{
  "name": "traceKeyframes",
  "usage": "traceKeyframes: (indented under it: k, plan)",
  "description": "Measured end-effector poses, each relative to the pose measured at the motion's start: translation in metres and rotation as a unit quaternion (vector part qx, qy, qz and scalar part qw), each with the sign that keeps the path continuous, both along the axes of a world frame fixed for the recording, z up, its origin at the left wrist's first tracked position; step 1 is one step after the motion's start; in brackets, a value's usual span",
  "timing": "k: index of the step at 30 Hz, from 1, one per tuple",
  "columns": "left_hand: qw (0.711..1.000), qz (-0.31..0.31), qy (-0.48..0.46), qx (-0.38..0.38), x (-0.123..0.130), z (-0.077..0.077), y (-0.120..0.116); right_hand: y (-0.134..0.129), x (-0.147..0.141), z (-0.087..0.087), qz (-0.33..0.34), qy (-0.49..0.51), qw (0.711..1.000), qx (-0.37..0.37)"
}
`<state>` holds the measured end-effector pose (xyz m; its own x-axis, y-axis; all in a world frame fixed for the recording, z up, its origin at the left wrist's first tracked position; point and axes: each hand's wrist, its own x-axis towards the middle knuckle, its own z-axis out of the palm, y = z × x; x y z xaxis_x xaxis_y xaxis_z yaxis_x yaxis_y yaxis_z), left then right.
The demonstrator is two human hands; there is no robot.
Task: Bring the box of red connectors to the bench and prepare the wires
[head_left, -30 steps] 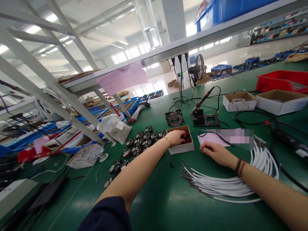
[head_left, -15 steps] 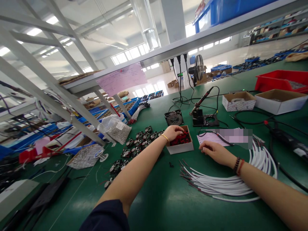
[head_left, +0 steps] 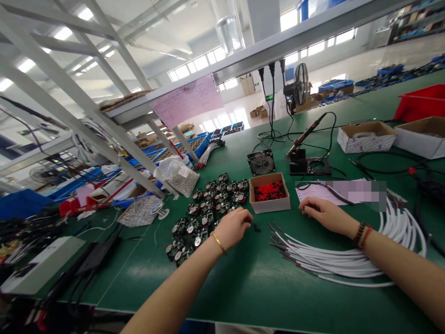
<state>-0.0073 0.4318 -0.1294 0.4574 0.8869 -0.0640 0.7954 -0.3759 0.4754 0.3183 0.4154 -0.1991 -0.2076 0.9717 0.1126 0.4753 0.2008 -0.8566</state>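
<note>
My left hand (head_left: pixel 233 227) is over the green bench with its fingers curled together; whatever they hold is hidden. Just right of its fingertips lie small black parts (head_left: pixel 257 228). Behind it stands an open cardboard box (head_left: pixel 273 205) of small red and black pieces (head_left: pixel 269 191). Rows of small circuit assemblies (head_left: pixel 208 204) with round silver discs sit to its left. My right hand (head_left: pixel 325 214) hovers near a pink sheet (head_left: pixel 323 194), thumb and fingers pinched, with something dark and tiny at the tips. Below its wrist spreads a bundle of white cables (head_left: pixel 333 262) with stripped dark ends.
A soldering iron (head_left: pixel 309 132) rests in its stand behind the sheet, beside a small black fan (head_left: pixel 261 162). White boxes (head_left: pixel 366 139) and a red bin (head_left: pixel 420 104) are at the back right. Left are a bag of metal parts (head_left: pixel 181 176) and a solder spool (head_left: pixel 160 211).
My left hand has come out of the cardboard box and moved toward me, beside the small black parts. My right hand stays near the pink sheet. The view has shifted a little.
</note>
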Motion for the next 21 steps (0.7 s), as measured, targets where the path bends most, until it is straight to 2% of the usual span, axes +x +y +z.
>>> traceKeyframes:
  k: [3, 5, 8, 10, 11, 12, 13, 15, 16, 18, 19, 21]
  plan:
    - [0.999, 0.022, 0.048, -0.006, -0.004, -0.025, -0.017, -0.001, 0.001, 0.002, -0.002, -0.002, 1.0, -0.005]
    - [0.998, 0.031, 0.059, -0.01, -0.004, -0.032, -0.02, -0.002, 0.002, 0.002, -0.004, -0.004, 1.0, -0.01]
    - [0.997, 0.05, 0.053, -0.007, -0.005, -0.024, -0.028, -0.003, 0.004, 0.002, -0.01, -0.008, 1.0, -0.016]
    - [0.998, 0.055, 0.035, 0.001, -0.004, -0.01, -0.044, -0.004, 0.005, 0.001, -0.015, -0.011, 1.0, -0.019]
    - [0.999, 0.038, 0.019, 0.005, -0.002, -0.004, -0.056, -0.004, 0.006, 0.001, -0.017, -0.012, 1.0, -0.022]
    - [1.0, 0.0, -0.003, 0.005, 0.003, 0.0, -0.069, -0.004, 0.007, 0.002, -0.019, -0.013, 0.999, -0.024]
    - [0.996, -0.08, -0.038, 0.009, 0.01, 0.0, -0.082, -0.004, 0.008, 0.002, -0.02, -0.014, 0.999, -0.026]
    - [0.96, -0.271, -0.07, 0.016, 0.033, -0.01, -0.105, -0.004, 0.01, 0.002, -0.023, -0.013, 0.999, -0.031]
    - [0.937, -0.344, -0.059, 0.023, 0.048, -0.021, -0.114, -0.004, 0.011, 0.002, -0.026, -0.009, 0.999, -0.035]
    - [0.896, -0.444, -0.016, 0.017, 0.082, -0.049, -0.124, -0.005, 0.011, 0.002, -0.036, 0.001, 0.998, -0.044]
    - [0.874, -0.487, 0.0, -0.009, 0.099, -0.064, -0.126, -0.005, 0.01, 0.002, -0.043, 0.005, 0.998, -0.046]
    - [0.83, -0.555, -0.034, -0.034, 0.13, -0.091, -0.126, -0.007, 0.009, 0.002, -0.058, 0.008, 0.997, -0.044]
